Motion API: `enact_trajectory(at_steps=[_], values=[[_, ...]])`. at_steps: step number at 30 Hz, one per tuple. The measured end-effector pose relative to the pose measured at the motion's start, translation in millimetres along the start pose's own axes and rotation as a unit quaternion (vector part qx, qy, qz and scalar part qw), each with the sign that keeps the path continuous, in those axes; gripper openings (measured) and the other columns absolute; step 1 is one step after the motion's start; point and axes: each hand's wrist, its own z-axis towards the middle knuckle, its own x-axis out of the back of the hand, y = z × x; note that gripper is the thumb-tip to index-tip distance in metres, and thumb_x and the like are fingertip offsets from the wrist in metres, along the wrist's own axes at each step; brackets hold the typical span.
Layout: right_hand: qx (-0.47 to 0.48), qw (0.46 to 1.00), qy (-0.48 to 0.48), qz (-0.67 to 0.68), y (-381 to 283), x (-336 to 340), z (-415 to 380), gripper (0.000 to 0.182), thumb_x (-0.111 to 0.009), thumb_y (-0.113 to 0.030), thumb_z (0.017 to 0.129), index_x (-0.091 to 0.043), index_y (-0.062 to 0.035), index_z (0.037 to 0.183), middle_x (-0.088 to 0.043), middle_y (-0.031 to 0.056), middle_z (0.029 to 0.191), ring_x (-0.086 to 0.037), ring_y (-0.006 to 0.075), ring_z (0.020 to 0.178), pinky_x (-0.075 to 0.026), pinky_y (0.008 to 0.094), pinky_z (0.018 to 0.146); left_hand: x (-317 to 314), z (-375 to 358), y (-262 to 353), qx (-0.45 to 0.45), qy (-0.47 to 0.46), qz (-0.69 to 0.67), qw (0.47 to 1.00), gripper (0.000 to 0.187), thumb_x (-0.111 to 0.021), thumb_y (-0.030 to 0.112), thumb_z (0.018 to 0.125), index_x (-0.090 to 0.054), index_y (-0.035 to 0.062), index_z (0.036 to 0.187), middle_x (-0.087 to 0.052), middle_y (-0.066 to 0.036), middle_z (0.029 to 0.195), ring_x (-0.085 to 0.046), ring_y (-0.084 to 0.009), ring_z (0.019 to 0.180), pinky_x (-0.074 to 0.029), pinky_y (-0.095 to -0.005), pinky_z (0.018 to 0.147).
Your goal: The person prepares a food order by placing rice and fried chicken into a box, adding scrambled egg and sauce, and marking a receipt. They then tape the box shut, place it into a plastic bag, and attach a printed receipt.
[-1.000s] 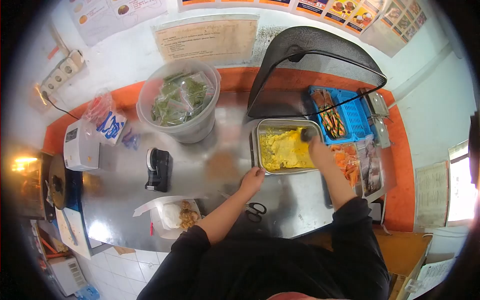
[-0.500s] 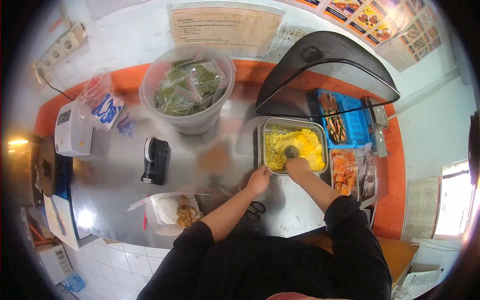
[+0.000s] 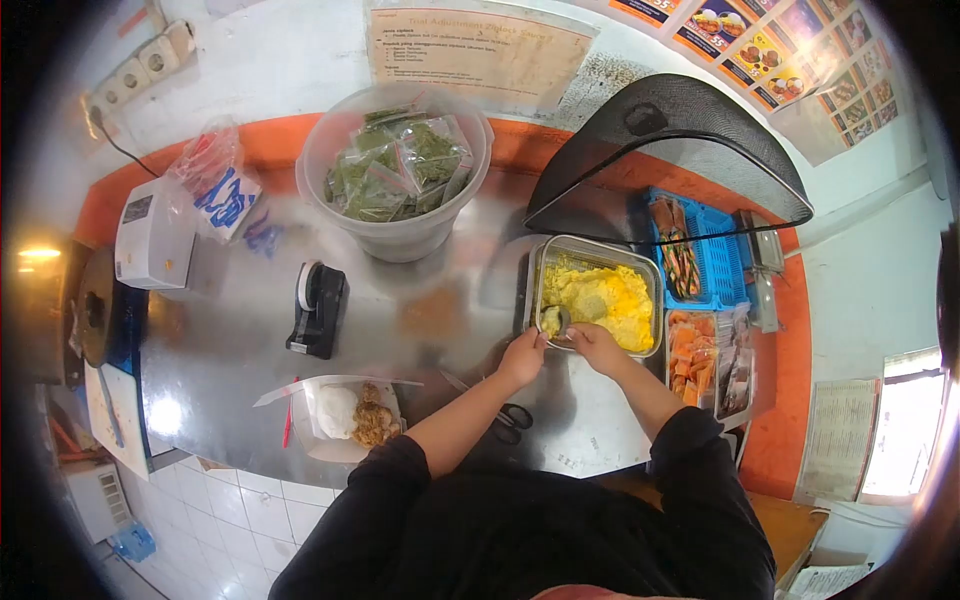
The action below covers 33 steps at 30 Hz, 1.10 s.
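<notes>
A metal tray [image 3: 657,312] holds mashed yellow food [image 3: 605,295] that looks like scrambled egg. My right hand [image 3: 598,348] is closed at the tray's near side, gripping a spoon [image 3: 562,319] with some of the food in its bowl. Beside it, my left hand [image 3: 523,357] is closed in a pinch at the near-left corner of the tray; what its fingers hold is too small to make out. Scissors [image 3: 511,423] lie on the steel table under my left forearm. To the left, an open paper box [image 3: 325,448] contains white rice [image 3: 335,411] and browned pieces of food [image 3: 374,420].
Behind stands a bucket [image 3: 390,238] of green-filled packets. A black mesh cover [image 3: 690,120] rises over the tray's far side. A blue basket [image 3: 715,265] and a container of orange packets [image 3: 690,355] are at right. A tape dispenser [image 3: 320,315] sits left.
My right hand has drawn the spoon from the middle of the yellow food to the tray's near-left corner, close to my left hand. The view has shifted slightly.
</notes>
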Motion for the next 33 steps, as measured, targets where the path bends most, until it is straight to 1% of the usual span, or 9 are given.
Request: enact_trajectory(at_steps=[3, 5, 8, 12, 17, 19, 23, 26, 33], values=[[-0.04, 0.992, 0.021, 0.119, 15.5, -9.1, -7.0, 0.024, -0.046, -0.021, 0.087, -0.06, -0.0016, 0.088, -0.053, 0.0046, 0.063, -0.05, 0.0131, 0.062, -0.039, 0.028, 0.058, -3.8, 12.6, -3.3, -0.031, -0.014, -0.003, 0.999, 0.028, -0.04, 0.028, 0.089, -0.047, 0.0015, 0.087, -0.055, -0.019, 0.075, -0.054, -0.0362, 0.074, -0.04, -0.0424, 0.067], [-0.022, 0.969, 0.209, 0.128, 65.5, -34.0, -4.7, 0.025, -0.046, -0.021, 0.088, -0.06, -0.0005, 0.087, -0.046, -0.0024, 0.059, -0.044, 0.0077, 0.057, -0.035, 0.0237, 0.052, 18.4, -20.2, 43.2, -0.032, -0.002, 0.021, 0.999, 0.028, -0.041, 0.03, 0.088, -0.048, 0.0022, 0.09, -0.054, -0.018, 0.071, -0.054, -0.0343, 0.07, -0.041, -0.0409, 0.065], [-0.128, 0.948, 0.187, 0.222, 41.6, -13.7, -24.5, 0.023, -0.046, -0.02, 0.087, -0.061, -0.0017, 0.087, -0.038, -0.0053, 0.055, -0.036, 0.004, 0.05, -0.028, 0.0195, 0.046, 51.4, -61.3, 83.2, -0.075, 0.062, 0.094, 0.991, 0.029, -0.042, 0.031, 0.088, -0.05, 0.0044, 0.094, -0.053, -0.014, 0.067, -0.053, -0.0258, 0.063, -0.042, -0.0359, 0.06], [-0.162, 0.915, 0.208, 0.305, -1.0, -3.6, -43.0, 0.019, -0.046, -0.017, 0.086, -0.06, -0.0045, 0.087, -0.036, -0.0074, 0.052, -0.029, 0.0016, 0.045, -0.022, 0.0179, 0.042, 77.7, -123.4, 101.2, 0.063, -0.069, -0.033, 0.995, 0.028, -0.045, 0.032, 0.087, -0.053, 0.0073, 0.099, -0.052, -0.007, 0.069, -0.051, -0.015, 0.062, -0.041, -0.0293, 0.058], [-0.038, 0.933, 0.076, 0.351, -74.6, -40.8, -53.1, 0.017, -0.047, -0.012, 0.084, -0.059, -0.003, 0.093, -0.041, -0.0074, 0.055, -0.033, 0.0016, 0.048, -0.028, 0.0173, 0.044, 110.5, -212.2, 105.7, 0.079, -0.043, -0.017, 0.996, 0.027, -0.048, 0.03, 0.087, -0.053, 0.0092, 0.103, -0.05, -0.003, 0.068, -0.048, -0.0108, 0.063, -0.04, -0.0266, 0.057], [0.166, 0.966, 0.105, 0.165, -68.8, -99.9, -42.3, 0.019, -0.049, -0.008, 0.082, -0.057, -0.0009, 0.098, -0.047, -0.0056, 0.062, -0.04, 0.0028, 0.053, -0.035, 0.0193, 0.048, 120.9, -243.6, 101.9, 0.093, -0.014, -0.025, 0.995, 0.028, -0.047, 0.03, 0.087, -0.053, 0.0075, 0.103, -0.05, -0.003, 0.068, -0.048, -0.0101, 0.063, -0.04, -0.0257, 0.057], [0.283, 0.957, 0.057, 0.011, -179.0, -145.9, -46.7, 0.029, -0.046, -0.007, 0.083, -0.049, -0.0011, 0.111, -0.054, 0.0042, 0.076, -0.051, 0.0104, 0.064, -0.043, 0.0254, 0.054, 133.5, -292.0, 84.7, 0.144, 0.056, -0.049, 0.987, 0.029, -0.047, 0.029, 0.088, -0.053, 0.0056, 0.104, -0.05, -0.003, 0.07, -0.049, -0.0099, 0.064, -0.041, -0.0246, 0.059], [0.263, 0.934, 0.012, -0.242, -260.0, -139.2, -44.4, 0.034, -0.043, -0.009, 0.083, -0.044, -0.0032, 0.117, -0.052, 0.0117, 0.086, -0.056, 0.0231, 0.074, -0.046, 0.0335, 0.058, 131.9, -319.0, 66.4, 0.105, 0.116, -0.092, 0.983, 0.028, -0.046, 0.027, 0.088, -0.052, 0.0052, 0.104, -0.051, -0.003, 0.072, -0.049, -0.0098, 0.065, -0.042, -0.0235, 0.062], [0.272, 0.941, 0.005, -0.202, -254.8, -154.1, -49.2, 0.038, -0.038, -0.012, 0.084, -0.04, -0.0067, 0.121, -0.049, 0.0146, 0.09, -0.053, 0.0304, 0.083, -0.045, 0.0406, 0.067, 140.5, -363.4, 66.3, 0.104, 0.231, -0.156, 0.955, 0.024, -0.046, 0.022, 0.089, -0.053, 0.0033, 0.101, -0.05, 0.0, 0.074, -0.048, -0.0087, 0.064, -0.041, -0.0229, 0.062]])
